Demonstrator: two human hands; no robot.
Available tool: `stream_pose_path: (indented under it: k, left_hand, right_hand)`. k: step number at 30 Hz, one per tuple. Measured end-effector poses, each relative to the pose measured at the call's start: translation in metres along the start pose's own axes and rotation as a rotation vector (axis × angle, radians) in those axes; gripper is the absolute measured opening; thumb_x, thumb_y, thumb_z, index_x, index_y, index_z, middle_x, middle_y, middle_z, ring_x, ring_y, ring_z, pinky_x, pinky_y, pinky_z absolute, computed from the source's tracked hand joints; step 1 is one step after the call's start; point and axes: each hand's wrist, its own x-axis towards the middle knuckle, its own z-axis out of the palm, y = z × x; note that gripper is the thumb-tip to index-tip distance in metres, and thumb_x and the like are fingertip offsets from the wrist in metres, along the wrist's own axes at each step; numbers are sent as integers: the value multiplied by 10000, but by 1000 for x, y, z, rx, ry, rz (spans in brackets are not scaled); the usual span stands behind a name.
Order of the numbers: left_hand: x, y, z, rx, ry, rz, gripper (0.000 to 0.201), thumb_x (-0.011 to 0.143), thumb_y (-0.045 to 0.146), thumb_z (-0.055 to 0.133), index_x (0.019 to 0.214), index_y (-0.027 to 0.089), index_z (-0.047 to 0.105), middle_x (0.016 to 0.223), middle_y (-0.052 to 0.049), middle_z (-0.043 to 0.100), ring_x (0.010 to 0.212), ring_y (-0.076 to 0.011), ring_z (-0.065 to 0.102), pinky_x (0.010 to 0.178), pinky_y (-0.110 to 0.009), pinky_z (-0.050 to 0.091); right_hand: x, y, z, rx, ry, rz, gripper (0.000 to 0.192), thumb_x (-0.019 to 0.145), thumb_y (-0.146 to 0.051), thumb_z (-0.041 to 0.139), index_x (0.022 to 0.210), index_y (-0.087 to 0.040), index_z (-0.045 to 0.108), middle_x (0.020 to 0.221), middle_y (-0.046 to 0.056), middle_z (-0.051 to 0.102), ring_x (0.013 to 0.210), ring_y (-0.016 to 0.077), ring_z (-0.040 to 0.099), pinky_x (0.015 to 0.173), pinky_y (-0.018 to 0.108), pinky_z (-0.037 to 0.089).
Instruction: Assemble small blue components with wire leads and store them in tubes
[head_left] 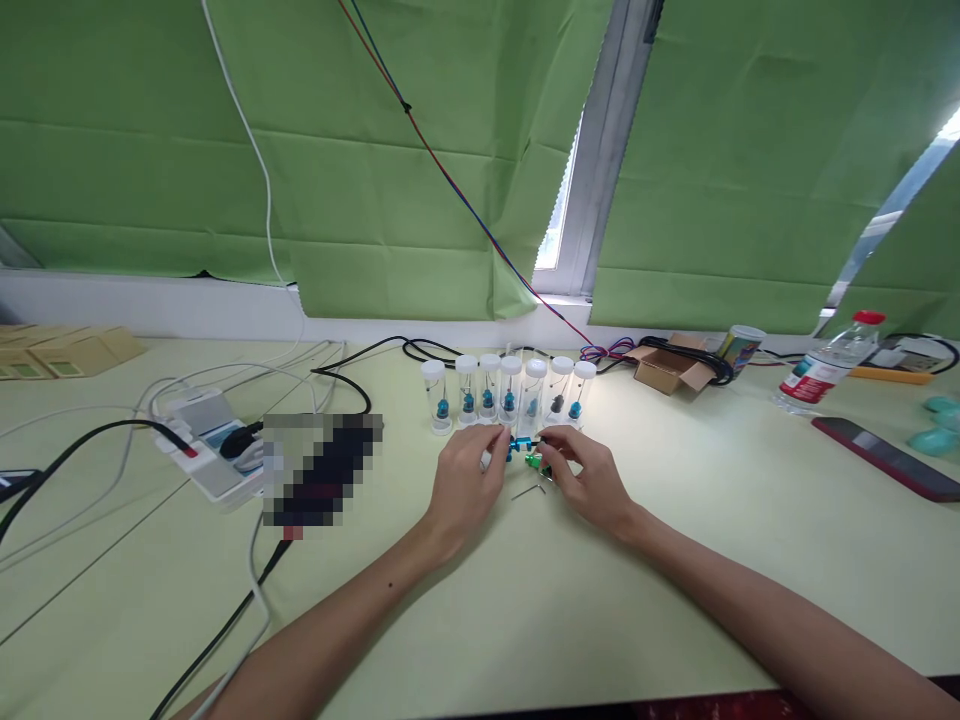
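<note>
My left hand [466, 478] and my right hand [585, 480] meet over the pale green table [525, 600], and together their fingertips pinch a small blue metal part [519, 446]. A small green part [533, 461] sits right by the right hand's fingers; whether it is held I cannot tell. A thin metal pin [528, 491] lies on the table between the hands. Just behind them stands a row of several clear vials with white caps [510, 395], each holding a small blue or dark piece.
A white power strip with plugs [206, 445] and cables lies to the left, next to a blurred dark object [319, 470]. At the right are a small cardboard box [667, 365], a cup [741, 350], a water bottle [825, 375] and a dark phone [885, 457]. Green blinds hang behind.
</note>
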Motion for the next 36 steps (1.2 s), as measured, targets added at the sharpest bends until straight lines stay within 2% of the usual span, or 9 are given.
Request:
stream_pose_path:
  k: [2, 5, 10, 16, 26, 29, 33, 36]
  left_hand:
    - [-2, -1, 1, 26, -77, -42, 289, 960, 324, 438, 818, 187, 649, 699, -17, 647, 608, -141, 534, 619, -267, 401]
    - [-3, 0, 1, 38, -133, -73, 349, 964, 372, 404, 795, 190, 649, 670, -19, 628, 578, -140, 506, 601, -267, 374]
    - [-3, 3, -1, 1, -144, -80, 347, 961, 370, 395, 812, 196, 655, 696, -25, 634, 598, -145, 515, 604, -263, 360]
    - [-3, 5, -1, 1, -169, -89, 344, 960, 361, 393, 769, 193, 626, 676, -18, 598, 593, -143, 469, 600, -264, 325]
    - [-3, 6, 0, -33, -235, -246, 445, 943, 448, 384, 588, 189, 446, 551, 29, 363, 542, -128, 290, 544, -269, 240]
    - [-2, 7, 0, -98, -241, -323, 456, 929, 474, 400, 578, 187, 446, 550, 30, 344, 543, -126, 281, 528, -267, 231]
    - [-1, 4, 1, -179, -206, -379, 458, 900, 506, 446, 580, 184, 507, 540, 25, 365, 539, -128, 293, 512, -269, 221]
    - [-1, 1, 3, -212, -198, -407, 480, 887, 527, 461, 553, 183, 465, 545, 27, 333, 548, -126, 272, 513, -269, 203]
  right_hand:
    - [-1, 1, 0, 11, -10, -3, 168, 939, -294, 502, 1024, -179, 589, 874, 71, 673, 672, 151, 653, 573, 252, 559]
    - [-1, 3, 0, 22, -23, 10, 167, 939, -302, 505, 1022, -186, 592, 869, 68, 667, 664, 151, 650, 542, 243, 544]
    - [-1, 5, 0, 33, -30, 25, 184, 948, -320, 493, 1018, -186, 598, 850, 64, 657, 633, 143, 631, 515, 236, 518]
    - [0, 4, -1, 4, -46, 18, 194, 962, -316, 469, 977, -180, 606, 790, 46, 646, 637, 140, 602, 607, 260, 506]
    - [3, 3, -2, -148, -104, 2, 341, 990, -344, 407, 735, -186, 570, 627, 0, 587, 564, 124, 517, 604, 258, 432]
    - [3, 3, -3, -148, -110, 10, 303, 986, -336, 414, 804, -186, 605, 675, 10, 622, 584, 126, 539, 606, 257, 445]
    - [2, 3, -3, -83, -95, 15, 219, 949, -340, 492, 1054, -190, 612, 907, 64, 681, 692, 145, 607, 562, 240, 484]
    - [1, 4, -4, -39, -113, -18, 225, 936, -314, 505, 1113, -199, 584, 1016, 82, 660, 754, 149, 623, 599, 248, 519]
